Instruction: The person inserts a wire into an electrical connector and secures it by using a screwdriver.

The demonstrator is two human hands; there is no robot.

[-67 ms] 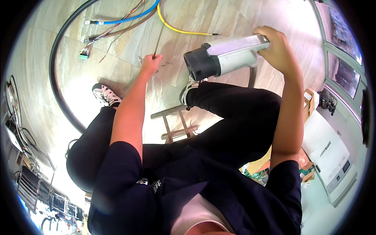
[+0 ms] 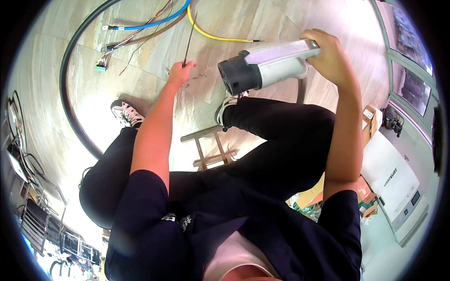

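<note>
Charging connector point(image 2: 281, 70), grey with a black end, is up off the floor above the right sneaker point(image 2: 228, 107), right hand's point(image 2: 328, 54) fingers wrapped round its rear. Left hand's point(image 2: 180, 75) fingers are curled around a thin dark rod point(image 2: 189, 44). Clutter-wise: blue cable point(image 2: 159, 21), yellow cable point(image 2: 215, 36) and green terminal block point(image 2: 100, 68) beyond, thick black cable point(image 2: 65, 103) looping left, wooden stool frame point(image 2: 200, 150) between the legs.

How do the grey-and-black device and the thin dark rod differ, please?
The device is bulky, the rod slender. The device is pale grey with a black end; the rod looks dark. The device's black end faces left; the rod points toward the upper edge. Both are held: right hand, left hand.
</note>
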